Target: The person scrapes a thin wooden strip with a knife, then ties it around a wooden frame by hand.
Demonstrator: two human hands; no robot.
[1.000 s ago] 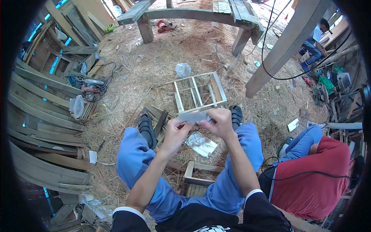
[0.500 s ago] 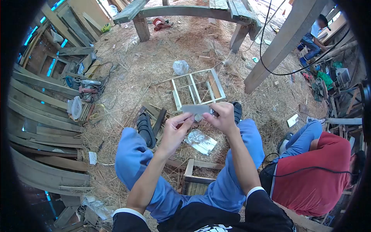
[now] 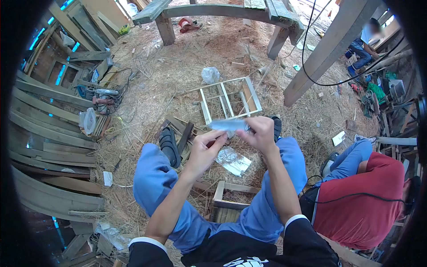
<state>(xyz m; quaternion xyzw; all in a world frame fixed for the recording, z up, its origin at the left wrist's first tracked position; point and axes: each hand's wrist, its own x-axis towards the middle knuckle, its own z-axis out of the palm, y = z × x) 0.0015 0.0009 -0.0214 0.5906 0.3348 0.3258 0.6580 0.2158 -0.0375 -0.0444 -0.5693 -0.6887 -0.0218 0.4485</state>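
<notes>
A flat, pale grey strip (image 3: 227, 125), smeared by motion, spans the gap between my two hands, above the floor and in front of my knees. My right hand (image 3: 259, 132) grips its right end with bent fingers and thumb. At its left end, my left hand (image 3: 205, 149) pinches with thumb and fingertips against its lower edge. Whether the strip is metal or sheet material cannot be made out. Below my hands lies a stained white sheet (image 3: 233, 161). Just beyond them a light wooden frame (image 3: 227, 104) with crossbars rests on the shavings.
A wooden box frame (image 3: 231, 205) stands between my legs. A person in a red shirt (image 3: 360, 200) sits close on my right; another person (image 3: 362, 46) sits far right. A circular saw (image 3: 105, 99) lies left, near stacked boards (image 3: 53, 147). A post (image 3: 327, 55) and bench (image 3: 213, 12) stand ahead.
The grey strip has tilted between my hands and now looks brighter and more blurred. Both hands keep nearly the same place, and the view has shifted slightly.
</notes>
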